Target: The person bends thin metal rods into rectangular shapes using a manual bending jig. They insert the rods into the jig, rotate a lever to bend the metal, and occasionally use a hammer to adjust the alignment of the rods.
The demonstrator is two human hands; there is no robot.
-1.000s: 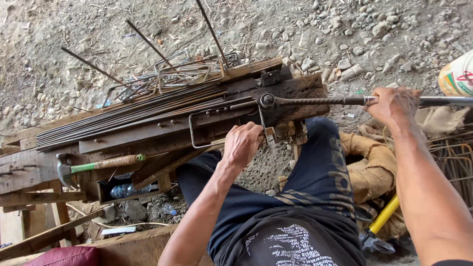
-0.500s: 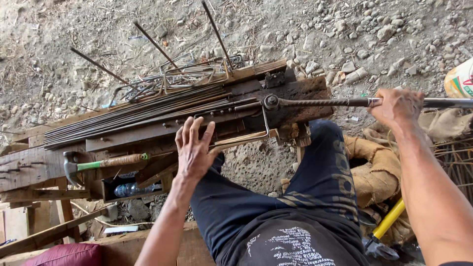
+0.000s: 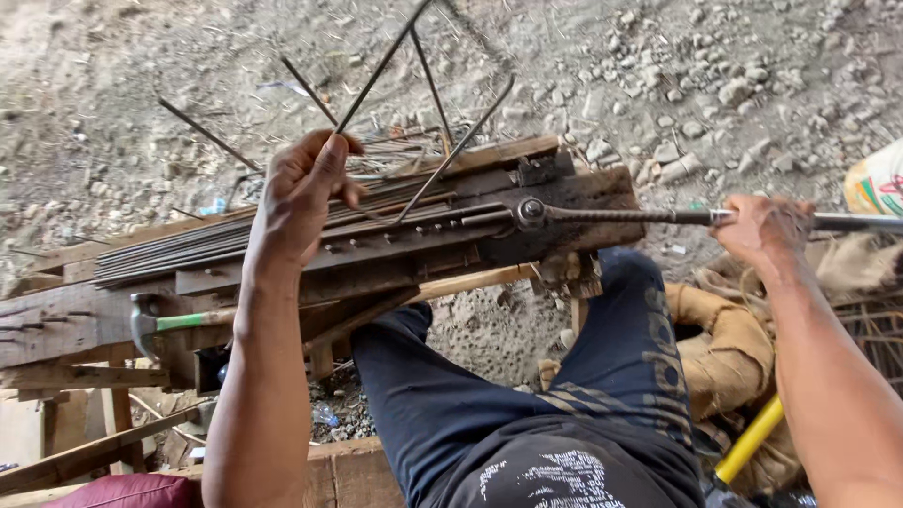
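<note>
thin bent steel rod, ribbed lever

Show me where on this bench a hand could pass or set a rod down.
Bare wood lies on the bench's left end, between the rod bundle and the hammer. Crowded: around the left hand holding a bent rod, and around the lever gripped by the right hand.
</note>
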